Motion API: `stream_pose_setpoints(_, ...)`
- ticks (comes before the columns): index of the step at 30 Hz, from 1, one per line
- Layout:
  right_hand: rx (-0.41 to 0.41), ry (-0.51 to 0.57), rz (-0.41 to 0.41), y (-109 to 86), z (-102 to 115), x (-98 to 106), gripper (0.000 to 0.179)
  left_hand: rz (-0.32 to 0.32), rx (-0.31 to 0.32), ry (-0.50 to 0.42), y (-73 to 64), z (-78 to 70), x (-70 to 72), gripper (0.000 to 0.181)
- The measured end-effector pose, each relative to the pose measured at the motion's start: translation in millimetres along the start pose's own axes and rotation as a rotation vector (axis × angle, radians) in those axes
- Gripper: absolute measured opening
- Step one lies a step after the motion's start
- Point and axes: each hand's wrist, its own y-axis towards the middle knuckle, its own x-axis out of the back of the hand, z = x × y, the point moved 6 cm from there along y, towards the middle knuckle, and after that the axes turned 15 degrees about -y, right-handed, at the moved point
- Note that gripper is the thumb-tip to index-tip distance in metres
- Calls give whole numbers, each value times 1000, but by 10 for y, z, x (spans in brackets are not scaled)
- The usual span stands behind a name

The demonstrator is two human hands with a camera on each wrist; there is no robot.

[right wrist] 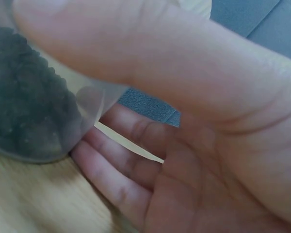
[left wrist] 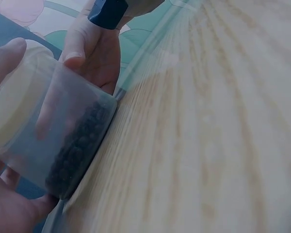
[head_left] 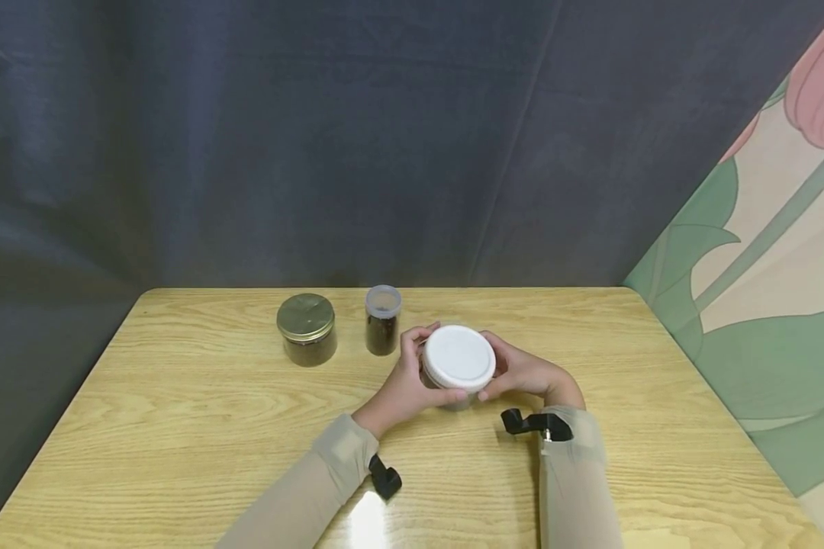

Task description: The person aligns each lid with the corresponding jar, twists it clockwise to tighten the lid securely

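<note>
A clear jar (left wrist: 34,162) with a white screw lid (head_left: 459,357) stands upright on the table, toward the right of centre. Dark, round pieces (left wrist: 80,148) cover its bottom. My left hand (head_left: 412,381) grips the jar from the left, its thumb along the front by the lid's rim and its fingers round the far side. From the right, my right hand (head_left: 522,371) holds it too, thumb in front. In the right wrist view that thumb (right wrist: 136,43) crosses the jar's upper part, while the other fingers (right wrist: 126,165) curve along its lower side.
Left of the hands stands a slim clear canister (head_left: 382,324) with dark contents and a translucent lid. Farther left is a squat jar (head_left: 307,332) with a gold lid. A dark curtain (head_left: 384,152) hangs behind the wooden table (head_left: 178,427).
</note>
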Motion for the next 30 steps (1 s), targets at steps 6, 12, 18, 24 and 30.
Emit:
stream_pose_setpoints(6,-2,-7,0,10,-1,-3,90,-9,38,-21,-10,22,22,94)
stream_pose_setpoints(12,-2,-1,0,4,-8,-9,91,-3,50,-34,-3,39,25,93)
stream_pose_setpoints(18,4,6,3,0,-4,-7,92,9,60,-45,8,61,34,94)
stream_pose_setpoints(24,8,0,4,-5,-3,-13,91,50,73,-29,7,83,59,94)
stream_pose_setpoints(30,20,3,12,-5,3,-10,87,66,64,-47,-5,69,64,96)
